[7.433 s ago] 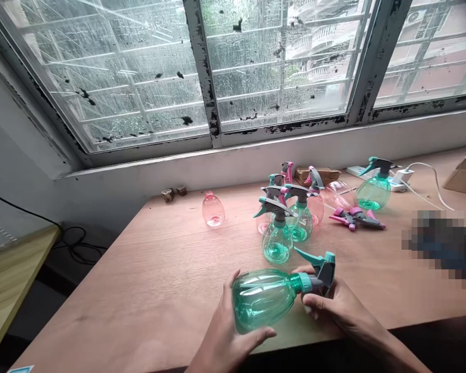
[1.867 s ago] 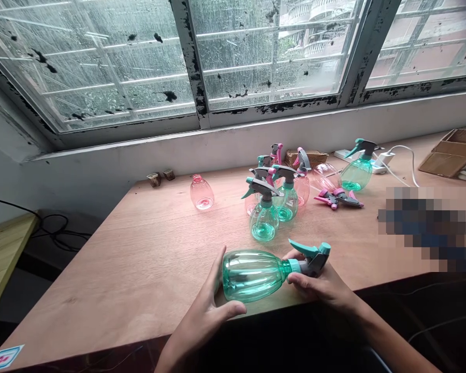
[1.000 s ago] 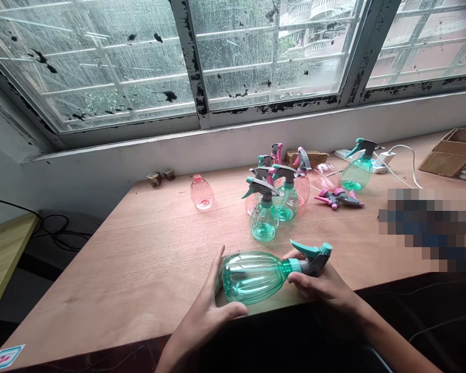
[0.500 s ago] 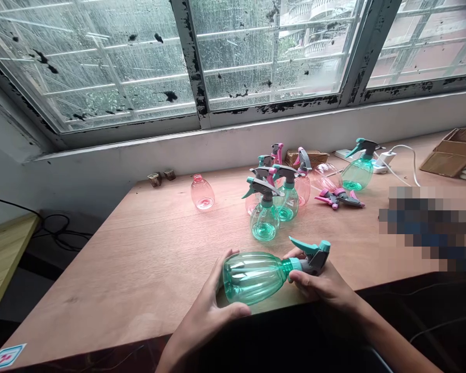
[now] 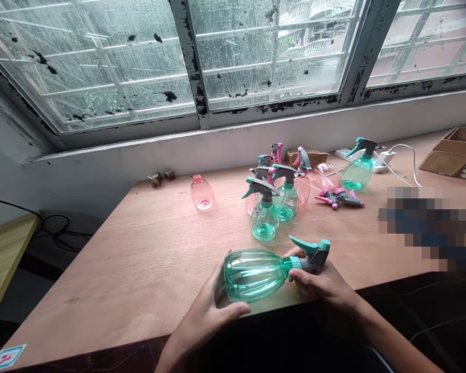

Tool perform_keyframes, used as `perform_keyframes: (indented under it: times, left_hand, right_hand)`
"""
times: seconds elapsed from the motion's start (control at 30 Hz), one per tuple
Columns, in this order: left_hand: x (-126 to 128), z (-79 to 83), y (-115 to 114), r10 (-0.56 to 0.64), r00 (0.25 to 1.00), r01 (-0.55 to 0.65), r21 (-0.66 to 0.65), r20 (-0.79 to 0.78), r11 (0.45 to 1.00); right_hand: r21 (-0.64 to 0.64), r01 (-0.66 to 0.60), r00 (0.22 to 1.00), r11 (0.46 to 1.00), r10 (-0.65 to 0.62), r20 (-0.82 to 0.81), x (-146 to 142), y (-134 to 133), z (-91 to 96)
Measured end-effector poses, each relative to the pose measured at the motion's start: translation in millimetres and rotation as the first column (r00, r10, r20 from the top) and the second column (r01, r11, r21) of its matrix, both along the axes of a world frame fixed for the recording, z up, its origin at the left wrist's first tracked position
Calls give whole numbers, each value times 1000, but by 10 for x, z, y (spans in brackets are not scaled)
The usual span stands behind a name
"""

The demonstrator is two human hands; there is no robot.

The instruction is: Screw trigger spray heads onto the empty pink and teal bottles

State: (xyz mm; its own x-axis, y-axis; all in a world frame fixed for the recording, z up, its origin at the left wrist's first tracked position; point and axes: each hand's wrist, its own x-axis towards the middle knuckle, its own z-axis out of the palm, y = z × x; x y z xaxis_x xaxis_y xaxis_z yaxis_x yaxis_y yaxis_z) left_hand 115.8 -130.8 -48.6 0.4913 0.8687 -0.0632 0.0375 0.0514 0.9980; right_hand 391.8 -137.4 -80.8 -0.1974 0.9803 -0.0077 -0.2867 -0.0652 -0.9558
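Note:
A green spray bottle (image 5: 256, 275) lies on its side in the air over the table's front edge, base to the left and neck to the right. My left hand (image 5: 213, 298) cups its base end, thumb below and fingers behind it. At the collar, my right hand (image 5: 314, 282) pinches the neck, with the thumb in front. The grey and teal spray head (image 5: 314, 255) sits on the neck, its trigger pointing up and left. Part of the fingers of both hands is hidden behind the bottle.
Beyond my hands stand several green and pink spray bottles (image 5: 264, 223). A headless pink bottle (image 5: 202, 193) stands left of them. Pink spray heads (image 5: 338, 198) lie to the right, near a green spray bottle (image 5: 358, 172), a power strip and a cardboard box (image 5: 446, 153).
The green bottle has turned slightly about its length, and its base end has shifted a little. Both hands keep almost the same place.

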Motion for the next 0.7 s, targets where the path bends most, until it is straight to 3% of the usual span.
perform_keyframes:
  times: [0.13, 0.4, 0.7]
  left_hand:
    - [3, -34, 10, 4, 1000, -2, 72, -28, 997]
    - [37, 56, -22, -10, 1000, 10, -33, 19, 999]
    - [32, -18, 11, -5, 1000, 6, 36, -17, 999]
  right_hand:
    - [4, 12, 1000, 1000, -12, 8, -3, 0, 2]
    - [0, -20, 999, 1000, 20, 29, 21, -13, -18]
    - [-6, 2, 999, 1000, -2, 50, 19, -12, -19]
